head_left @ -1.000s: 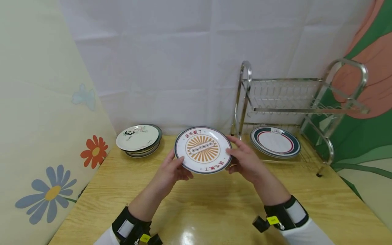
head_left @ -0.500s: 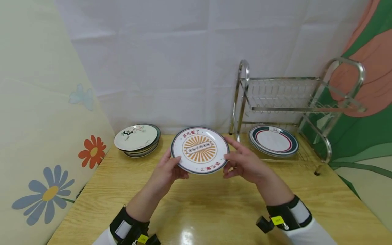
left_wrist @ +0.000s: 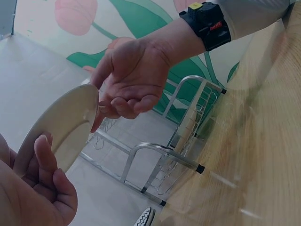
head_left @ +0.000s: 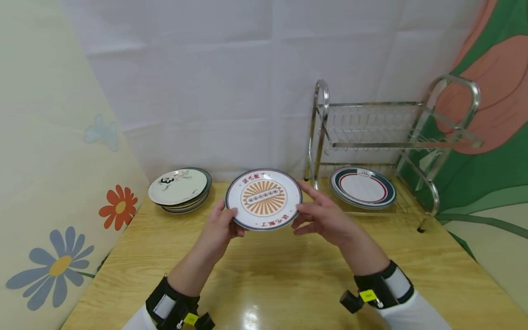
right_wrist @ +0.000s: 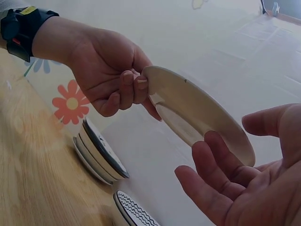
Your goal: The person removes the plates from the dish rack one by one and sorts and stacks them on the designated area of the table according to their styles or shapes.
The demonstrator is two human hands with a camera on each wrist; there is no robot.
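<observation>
A round white plate (head_left: pixel 264 199) with a blue rim, an orange sunburst and red characters is held up over the table, its decorated face toward the head camera. My left hand (head_left: pixel 216 227) grips its left edge, thumb on the face and fingers beneath. On the right edge, my right hand (head_left: pixel 326 217) pinches the rim lightly, thumb at the front and index finger along the outer edge. The right wrist view shows the pale underside of the plate (right_wrist: pixel 200 113) with right fingertips (right_wrist: pixel 214 139) against it. Behind it lies a zigzag-patterned dish (right_wrist: pixel 136 209), hidden in the head view.
A stack of several plates (head_left: pixel 179 188) sits at the back left of the wooden table (head_left: pixel 264 270). At the right stands a two-tier metal dish rack (head_left: pixel 375 145). Blue-rimmed plates (head_left: pixel 363 188) lie on its lower level. A white cloth (head_left: pixel 206 91) hangs behind.
The head view has turned slightly right, so everything shifts a little left. The plate stays held in both hands; the lower right fingers have spread slightly from its edge.
</observation>
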